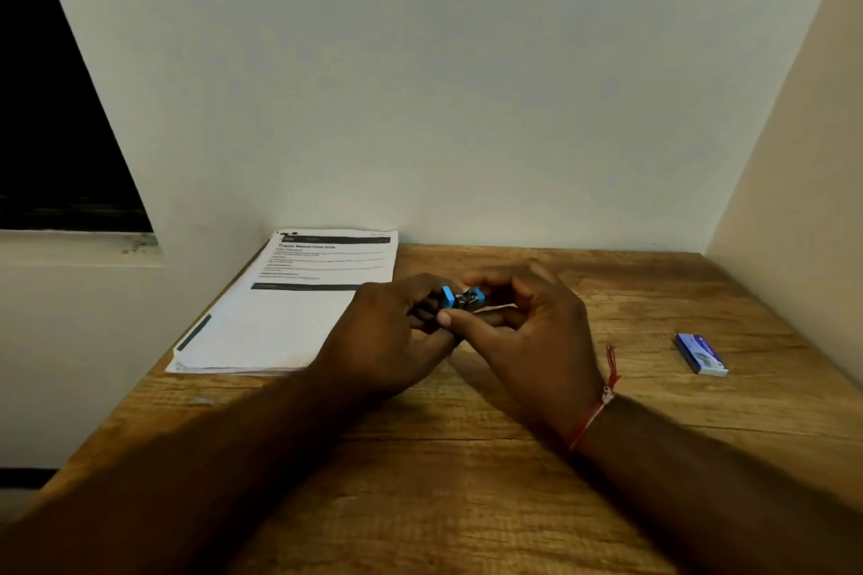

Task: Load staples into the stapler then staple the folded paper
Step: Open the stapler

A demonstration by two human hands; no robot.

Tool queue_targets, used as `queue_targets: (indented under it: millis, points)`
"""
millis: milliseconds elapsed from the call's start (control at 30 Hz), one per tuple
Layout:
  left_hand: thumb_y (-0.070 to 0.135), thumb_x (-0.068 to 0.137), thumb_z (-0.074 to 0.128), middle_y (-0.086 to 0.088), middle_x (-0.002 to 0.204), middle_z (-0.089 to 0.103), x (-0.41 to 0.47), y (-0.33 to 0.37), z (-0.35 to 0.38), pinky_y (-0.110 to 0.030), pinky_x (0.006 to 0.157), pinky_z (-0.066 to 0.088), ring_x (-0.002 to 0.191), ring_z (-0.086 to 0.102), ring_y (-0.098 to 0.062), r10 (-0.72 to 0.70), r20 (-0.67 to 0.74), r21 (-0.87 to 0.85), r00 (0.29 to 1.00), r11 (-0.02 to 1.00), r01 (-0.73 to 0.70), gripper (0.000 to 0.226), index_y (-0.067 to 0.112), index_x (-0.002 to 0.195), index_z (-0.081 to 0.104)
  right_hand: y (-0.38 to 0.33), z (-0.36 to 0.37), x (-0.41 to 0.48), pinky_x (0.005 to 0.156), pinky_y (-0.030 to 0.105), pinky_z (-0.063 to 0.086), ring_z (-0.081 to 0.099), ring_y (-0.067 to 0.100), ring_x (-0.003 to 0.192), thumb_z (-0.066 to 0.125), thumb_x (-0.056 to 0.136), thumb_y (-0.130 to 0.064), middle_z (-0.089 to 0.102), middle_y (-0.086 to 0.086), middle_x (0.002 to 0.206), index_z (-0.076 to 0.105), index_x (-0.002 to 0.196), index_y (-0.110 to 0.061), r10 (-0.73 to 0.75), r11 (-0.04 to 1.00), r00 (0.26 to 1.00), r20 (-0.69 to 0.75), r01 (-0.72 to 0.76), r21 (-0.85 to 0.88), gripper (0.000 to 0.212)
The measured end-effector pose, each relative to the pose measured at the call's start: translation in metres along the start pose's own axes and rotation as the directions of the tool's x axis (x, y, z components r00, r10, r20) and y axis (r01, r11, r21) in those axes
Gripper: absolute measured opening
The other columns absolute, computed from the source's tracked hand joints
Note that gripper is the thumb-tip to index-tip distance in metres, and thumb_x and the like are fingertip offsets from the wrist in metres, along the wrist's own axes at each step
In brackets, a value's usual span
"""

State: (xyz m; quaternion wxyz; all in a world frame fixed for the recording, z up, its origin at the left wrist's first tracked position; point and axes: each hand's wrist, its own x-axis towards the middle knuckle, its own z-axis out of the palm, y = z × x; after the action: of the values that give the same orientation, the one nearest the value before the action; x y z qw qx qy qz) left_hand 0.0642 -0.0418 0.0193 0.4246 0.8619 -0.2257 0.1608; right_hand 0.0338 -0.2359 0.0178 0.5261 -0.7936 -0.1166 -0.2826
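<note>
The small blue plastic stapler with bare metal parts point(460, 298) is held above the middle of the wooden bench point(467, 458), just off the right edge of the printed white paper stack point(285, 308) that lies toward the far left corner. The step in hand looks like loading: the stapler seems hinged open, though it is too small and too covered to be sure whether staples are already in the channel. To do it well, keep the body steady in one hand, seat the strip flat and straight in the rail, then close the top gently so nothing jams.

The left hand point(392, 336) is curled closed around the stapler's left end, its fingers mostly hidden. The right hand point(523, 332) pinches narrowly at the right end, thumb lying under it, fingertips touching the metal part. The small blue-and-white cardboard staple box point(702, 353) lies well apart, near the right edge.
</note>
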Motion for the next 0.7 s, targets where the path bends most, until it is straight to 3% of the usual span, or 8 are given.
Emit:
queue_targets:
  millis: [167,333,467,600,700]
  points:
    - [0.027,0.089,0.096,0.014,0.091,0.082,-0.001,0.001,0.001,-0.020,0.075,0.063,0.082,0.080,-0.004,-0.078,0.030,-0.138,0.996,0.987,0.082,0.027,0.033,0.110,0.079,0.006,-0.007,0.003,0.079,0.019,0.065,0.079,0.005,0.099,0.095,0.087,-0.021,0.078,-0.013,0.109,0.086,0.111,-0.027,0.005,0.999,0.999,0.050,-0.006,0.031,0.026]
    - [0.023,0.093,0.093,0.001,0.093,0.084,-0.001,0.000,0.001,-0.043,0.086,0.069,0.089,0.084,-0.020,-0.068,0.063,-0.221,0.996,0.972,0.080,0.019,0.028,0.106,0.078,0.012,-0.013,0.004,0.086,0.017,0.062,0.078,0.000,0.105,0.090,0.091,-0.028,0.083,-0.017,0.111,0.086,0.120,-0.029,-0.008,1.000,0.992,0.123,0.005,0.023,0.029]
    - [0.029,0.094,0.091,0.004,0.094,0.086,-0.002,-0.001,0.003,-0.043,0.091,0.067,0.091,0.084,-0.014,-0.080,0.049,-0.273,0.996,0.958,0.090,0.015,0.027,0.102,0.078,0.011,-0.017,0.005,0.088,0.012,0.059,0.077,-0.004,0.107,0.090,0.093,-0.024,0.084,-0.017,0.112,0.087,0.120,-0.027,-0.028,0.998,0.988,0.151,0.020,0.053,0.027]
    - [0.033,0.093,0.091,-0.005,0.096,0.086,-0.002,-0.004,0.004,-0.056,0.095,0.067,0.091,0.085,-0.022,-0.103,0.038,-0.356,0.994,0.928,0.110,0.017,0.025,0.101,0.078,0.012,-0.016,0.006,0.090,0.021,0.064,0.079,-0.001,0.106,0.089,0.094,-0.025,0.085,-0.016,0.112,0.087,0.119,-0.027,-0.033,0.998,0.987,0.156,0.025,0.050,0.025]
    - [0.031,0.093,0.091,-0.009,0.094,0.085,-0.002,-0.005,0.005,-0.057,0.095,0.068,0.087,0.084,-0.025,-0.116,0.065,-0.440,0.991,0.888,0.133,0.020,0.020,0.104,0.078,0.012,-0.017,0.007,0.090,0.025,0.066,0.080,0.000,0.105,0.089,0.095,-0.025,0.086,-0.015,0.111,0.087,0.119,-0.025,-0.029,0.998,0.989,0.144,0.020,0.067,0.024]
